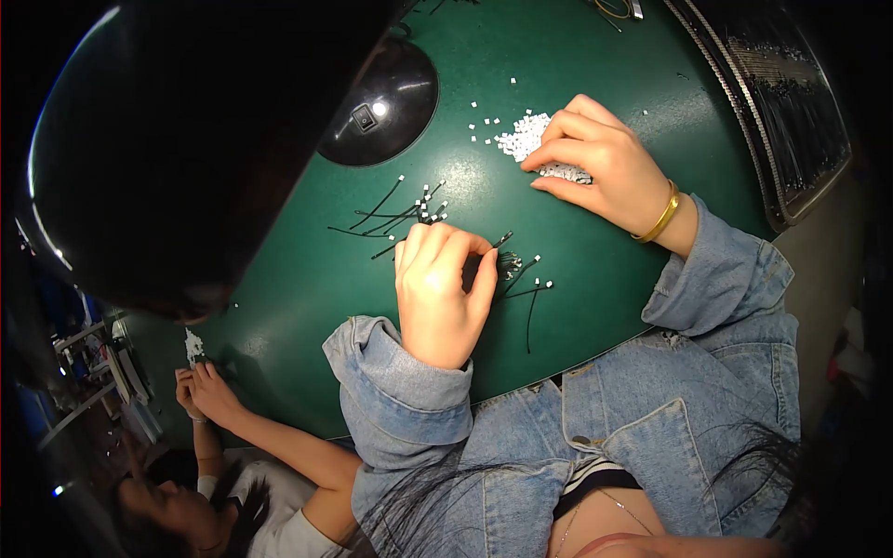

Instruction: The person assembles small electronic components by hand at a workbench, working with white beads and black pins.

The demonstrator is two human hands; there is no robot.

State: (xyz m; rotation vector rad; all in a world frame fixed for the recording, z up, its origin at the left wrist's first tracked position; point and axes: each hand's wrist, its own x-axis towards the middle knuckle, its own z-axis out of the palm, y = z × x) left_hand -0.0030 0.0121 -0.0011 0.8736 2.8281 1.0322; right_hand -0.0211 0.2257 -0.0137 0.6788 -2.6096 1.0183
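On the green table, my right hand [600,167] reaches over a pile of tiny white connector housings [523,138], its fingers bent and the index fingertip close to the thumb. Whatever is between those fingertips is too small to tell. My left hand [435,288] is closed around a bundle of thin black wires [510,264], whose ends stick out by the thumb. Beyond the left knuckles lie several black wires [377,216] with white ends. Two more short wires [532,296] with white tips lie to the right of that hand.
A black lamp base [383,104] with a switch stands at the back, and a large dark lamp head [158,158] covers the upper left. At far right is a tray of black wires [791,112]. A co-worker's hands [206,391] work near a small white pile [193,345] at lower left.
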